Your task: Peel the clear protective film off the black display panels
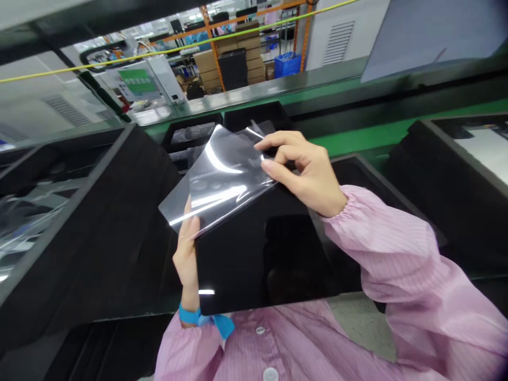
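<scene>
A glossy black panel (238, 264) is held up in front of my body, its left edge in the grip of my left hand (186, 251). The fingers of that hand are partly behind the panel and seen through clear film. Over the panel's upper part, a transparent plastic film (226, 174) is lifted and curved, with bright reflections on it. My right hand (305, 166) pinches the film's upper right edge between thumb and fingers. A blue band (198, 316) circles my left wrist.
Large black foam boxes stand at left (130, 211) and right (448, 190). The left one has clear plastic sheets (39, 211) beside it. Small black trays (190, 135) sit behind the film, on a green surface (365, 135). A yellow cable (238, 34) crosses above.
</scene>
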Available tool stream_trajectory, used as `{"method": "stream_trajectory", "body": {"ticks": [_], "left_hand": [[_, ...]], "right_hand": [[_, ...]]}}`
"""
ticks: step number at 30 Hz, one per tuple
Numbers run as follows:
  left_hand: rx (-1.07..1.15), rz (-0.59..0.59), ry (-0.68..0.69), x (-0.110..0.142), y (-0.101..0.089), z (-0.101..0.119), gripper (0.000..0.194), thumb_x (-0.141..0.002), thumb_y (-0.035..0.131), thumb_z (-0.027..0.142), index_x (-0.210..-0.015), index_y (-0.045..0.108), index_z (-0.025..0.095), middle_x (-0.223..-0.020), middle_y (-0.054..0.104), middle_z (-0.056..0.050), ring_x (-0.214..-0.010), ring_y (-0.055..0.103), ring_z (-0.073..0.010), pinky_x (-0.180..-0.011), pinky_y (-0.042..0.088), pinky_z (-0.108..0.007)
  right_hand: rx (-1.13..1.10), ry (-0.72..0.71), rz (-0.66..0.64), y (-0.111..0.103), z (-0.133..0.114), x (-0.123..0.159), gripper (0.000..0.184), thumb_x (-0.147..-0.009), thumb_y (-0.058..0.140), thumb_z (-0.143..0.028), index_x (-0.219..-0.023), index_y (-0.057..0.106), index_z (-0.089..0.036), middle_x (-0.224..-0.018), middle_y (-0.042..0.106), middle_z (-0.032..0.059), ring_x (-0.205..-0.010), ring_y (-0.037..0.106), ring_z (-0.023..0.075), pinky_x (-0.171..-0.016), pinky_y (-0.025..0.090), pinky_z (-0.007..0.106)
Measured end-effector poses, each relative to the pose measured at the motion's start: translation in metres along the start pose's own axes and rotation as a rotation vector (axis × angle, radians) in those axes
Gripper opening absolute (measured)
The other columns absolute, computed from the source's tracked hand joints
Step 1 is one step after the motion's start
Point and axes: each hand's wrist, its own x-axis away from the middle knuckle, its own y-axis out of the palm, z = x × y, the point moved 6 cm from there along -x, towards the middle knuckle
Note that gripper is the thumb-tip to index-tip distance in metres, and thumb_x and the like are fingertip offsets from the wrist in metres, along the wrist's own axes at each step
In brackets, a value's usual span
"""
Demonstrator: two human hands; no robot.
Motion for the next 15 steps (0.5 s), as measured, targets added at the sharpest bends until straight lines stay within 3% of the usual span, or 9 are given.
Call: {"method": "stream_trajectory", "body": {"ticks": [4,10,12,15], "left_hand": [[0.025,-0.068,-0.084,-0.001,0.011,0.024,0.038,-0.09,0.06,0.027,-0.129,0.062,0.03,-0.14,0.058,0.006,-0.142,0.037,-0.0228,-0.12,0.028,-0.035],[0.356,-0.262,-0.26,-0.009,0.032,0.032,0.049,-0.092,0.054,0.024,-0.141,0.049,0.026,-0.149,0.048,0.007,-0.145,0.03,-0.019,-0.121,0.025,-0.034],[0.409,-0.294,-0.274,-0.01,0.035,0.035,0.052,-0.092,0.053,0.023,-0.143,0.045,0.023,-0.151,0.045,0.005,-0.145,0.03,-0.0198,-0.121,0.025,-0.035],[0.417,-0.304,-0.249,-0.009,0.036,0.042,0.051,-0.092,0.053,0.02,-0.142,0.046,0.018,-0.15,0.047,0.004,-0.143,0.033,-0.0152,-0.117,0.028,-0.026]], "right_hand": [[-0.057,0.009,0.059,-0.01,0.004,0.001,0.028,-0.086,0.062,-0.017,-0.061,0.052,-0.014,-0.107,0.064,0.0042,-0.105,0.06,0.0183,-0.091,0.045,0.032],[0.006,-0.032,0.109,-0.019,0.001,-0.003,0.03,-0.087,0.062,-0.013,-0.06,0.051,-0.012,-0.096,0.065,0.0067,-0.1,0.063,0.0161,-0.078,0.043,0.027],[0.025,-0.035,0.113,-0.019,-0.001,-0.003,0.03,-0.088,0.063,-0.014,-0.06,0.051,-0.012,-0.09,0.064,0.0055,-0.099,0.063,0.0153,-0.078,0.041,0.026],[0.046,-0.032,0.123,-0.02,-0.005,-0.002,0.031,-0.087,0.064,-0.015,-0.059,0.05,-0.012,-0.085,0.063,0.004,-0.1,0.063,0.0151,-0.078,0.041,0.026]]}}
